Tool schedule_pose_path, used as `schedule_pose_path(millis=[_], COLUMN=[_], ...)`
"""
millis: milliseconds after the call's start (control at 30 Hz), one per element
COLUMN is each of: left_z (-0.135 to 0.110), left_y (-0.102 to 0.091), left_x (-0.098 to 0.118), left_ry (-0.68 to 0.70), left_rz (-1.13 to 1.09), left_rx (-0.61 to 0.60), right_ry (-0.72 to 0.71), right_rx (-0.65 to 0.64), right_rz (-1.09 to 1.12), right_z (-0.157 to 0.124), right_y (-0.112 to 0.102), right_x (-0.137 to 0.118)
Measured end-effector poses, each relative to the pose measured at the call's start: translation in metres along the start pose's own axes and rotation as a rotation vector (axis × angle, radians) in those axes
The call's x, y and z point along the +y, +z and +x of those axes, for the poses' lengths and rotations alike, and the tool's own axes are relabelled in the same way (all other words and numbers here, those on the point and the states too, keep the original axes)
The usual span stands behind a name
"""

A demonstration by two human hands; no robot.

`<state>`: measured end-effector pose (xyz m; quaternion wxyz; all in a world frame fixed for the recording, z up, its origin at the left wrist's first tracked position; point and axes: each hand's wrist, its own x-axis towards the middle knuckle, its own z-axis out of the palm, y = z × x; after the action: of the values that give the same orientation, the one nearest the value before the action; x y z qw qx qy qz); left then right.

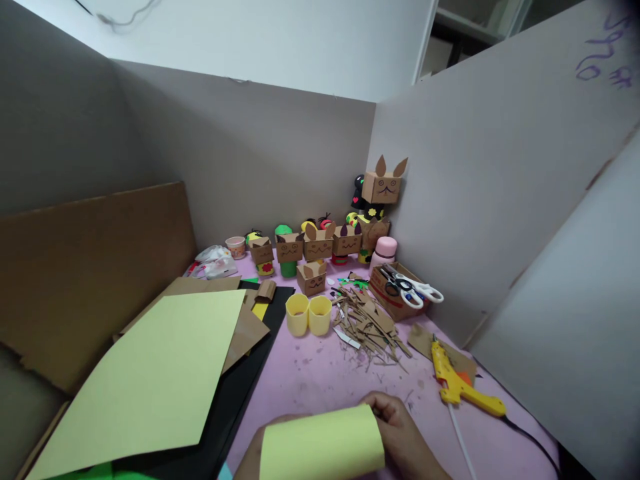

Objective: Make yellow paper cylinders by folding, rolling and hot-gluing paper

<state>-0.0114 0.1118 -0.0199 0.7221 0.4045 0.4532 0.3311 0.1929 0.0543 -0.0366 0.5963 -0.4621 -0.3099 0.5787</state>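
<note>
A pale yellow sheet of paper point(320, 445), bent round into a wide curve or tube, is held low at the front of the table. My right hand point(400, 430) is closed at its right end, thumb and fingers curled against the paper's edge. Behind its left end is my left hand point(251, 457), gripping the paper, with most of its fingers hidden by it. Beyond the paper, two yellow paper cups point(309, 316) stand side by side.
A large yellow sheet point(150, 373) lies over black card at left. Cardboard scraps point(370, 323) are heaped mid-table. At right are a yellow glue gun point(453, 380) with its cord and a box point(393, 300) holding scissors. Cardboard animal figures point(318, 245) line the back.
</note>
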Motion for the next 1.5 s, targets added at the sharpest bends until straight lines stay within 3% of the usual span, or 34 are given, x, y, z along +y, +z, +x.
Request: schedule_pose_path(millis=[200,400,633,933,1100,1267,1500], left_z=[-0.007,-0.007,-0.008,-0.018,-0.018,-0.022,-0.022], left_y=[0.005,0.001,-0.006,-0.003,0.004,0.009,0.005], left_x=[-0.002,-0.003,-0.017,-0.011,-0.006,0.01,0.014], left_ry=[-0.128,-0.064,-0.008,0.0,0.0,-0.038,0.009], left_rz=[0.064,-0.013,-0.101,-0.006,-0.086,-0.053,-0.055], left_rx=[-0.113,-0.004,0.06,0.108,0.077,0.009,0.023], right_ry=[0.186,-0.004,-0.04,-0.091,-0.075,-0.007,-0.062], right_rx=[0.035,0.062,0.043,0.052,0.063,-0.013,0.082], right_rz=[0.038,-0.067,-0.089,-0.144,-0.106,-0.079,-0.059], right_z=[-0.007,-0.001,0.002,0.001,0.0,-0.002,0.003], right_y=[0.009,0.003,-0.002,-0.007,-0.01,-0.008,-0.016], right_x=[0.005,-0.001,-0.002,0.001,0.0,0.001,-0.001])
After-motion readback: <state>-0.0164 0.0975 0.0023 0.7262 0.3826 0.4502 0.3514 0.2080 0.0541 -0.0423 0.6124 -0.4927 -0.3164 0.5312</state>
